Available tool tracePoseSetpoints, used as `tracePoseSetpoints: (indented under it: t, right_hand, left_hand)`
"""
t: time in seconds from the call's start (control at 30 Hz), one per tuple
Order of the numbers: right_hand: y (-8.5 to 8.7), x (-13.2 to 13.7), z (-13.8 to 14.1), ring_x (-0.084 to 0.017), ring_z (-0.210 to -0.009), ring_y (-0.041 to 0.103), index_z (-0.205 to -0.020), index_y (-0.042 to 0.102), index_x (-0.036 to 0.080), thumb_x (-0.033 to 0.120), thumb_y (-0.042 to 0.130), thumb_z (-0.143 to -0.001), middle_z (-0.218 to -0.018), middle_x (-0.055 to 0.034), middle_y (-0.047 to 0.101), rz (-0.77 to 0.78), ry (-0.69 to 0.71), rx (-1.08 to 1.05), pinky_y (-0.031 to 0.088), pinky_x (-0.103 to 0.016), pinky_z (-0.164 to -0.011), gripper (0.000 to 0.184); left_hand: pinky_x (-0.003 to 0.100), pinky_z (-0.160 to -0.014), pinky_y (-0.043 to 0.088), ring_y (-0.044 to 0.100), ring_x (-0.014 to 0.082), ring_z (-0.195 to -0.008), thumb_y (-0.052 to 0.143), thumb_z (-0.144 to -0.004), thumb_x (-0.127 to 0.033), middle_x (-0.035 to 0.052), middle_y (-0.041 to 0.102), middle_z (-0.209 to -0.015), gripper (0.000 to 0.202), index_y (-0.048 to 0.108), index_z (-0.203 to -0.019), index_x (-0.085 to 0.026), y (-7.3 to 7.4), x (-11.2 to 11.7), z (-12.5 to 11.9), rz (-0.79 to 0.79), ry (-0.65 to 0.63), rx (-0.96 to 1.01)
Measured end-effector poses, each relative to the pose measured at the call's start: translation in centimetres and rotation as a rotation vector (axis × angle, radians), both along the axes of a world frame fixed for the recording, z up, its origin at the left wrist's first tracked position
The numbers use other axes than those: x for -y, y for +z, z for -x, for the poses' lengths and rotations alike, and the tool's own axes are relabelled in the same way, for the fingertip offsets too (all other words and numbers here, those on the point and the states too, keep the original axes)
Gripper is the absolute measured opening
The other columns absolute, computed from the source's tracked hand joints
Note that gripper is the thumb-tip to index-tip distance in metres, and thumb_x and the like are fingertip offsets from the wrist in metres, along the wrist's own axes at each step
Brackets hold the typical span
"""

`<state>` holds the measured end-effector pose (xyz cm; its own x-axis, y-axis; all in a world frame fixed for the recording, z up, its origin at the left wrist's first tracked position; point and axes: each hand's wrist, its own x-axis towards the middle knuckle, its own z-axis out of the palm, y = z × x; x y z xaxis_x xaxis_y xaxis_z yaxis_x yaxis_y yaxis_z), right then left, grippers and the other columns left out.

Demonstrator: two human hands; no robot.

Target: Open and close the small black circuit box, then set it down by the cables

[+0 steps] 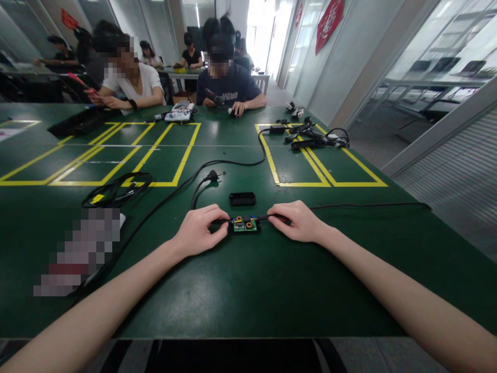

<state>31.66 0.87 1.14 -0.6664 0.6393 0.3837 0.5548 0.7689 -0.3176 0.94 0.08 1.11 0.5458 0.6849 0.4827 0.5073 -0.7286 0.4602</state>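
Observation:
A small green circuit board (245, 225) with copper coils sits in a shallow black case on the green table, with black cables leaving it on both sides. My left hand (202, 228) pinches the cable at the left end of the case. On the other side, the fingers of my right hand (295, 221) are closed around the right-hand cable (263, 217), close to the board. Just beyond the board lies a black case cover (242, 199), apart from both hands. Parts of the cables are hidden behind my fingers.
Behind my left hand lies a black plug (212, 176) on its cord. A coiled cable (120, 190) and a blurred-out object (83, 248) are at left. More black cables (310, 137) lie far right. Two people (223, 77) work across the table (248, 300), marked with yellow tape.

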Motion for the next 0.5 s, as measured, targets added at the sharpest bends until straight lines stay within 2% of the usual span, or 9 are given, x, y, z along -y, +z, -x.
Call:
tracePoseSetpoints:
  t: [0.5]
  right_hand:
    - [-0.02,-0.06,0.01,-0.015,-0.058,0.063,-0.092,0.069,0.019,0.028,0.049,-0.102,-0.073,-0.0035,0.072,0.013,0.003,0.021,0.043,-0.027,-0.059,0.024]
  left_hand:
    - [0.021,-0.055,0.046,0.062,0.0117,-0.063,0.060,-0.092,-0.022,0.0019,0.072,-0.084,0.014,0.073,-0.093,-0.018,-0.21,-0.08,0.10,0.046,-0.005,-0.038]
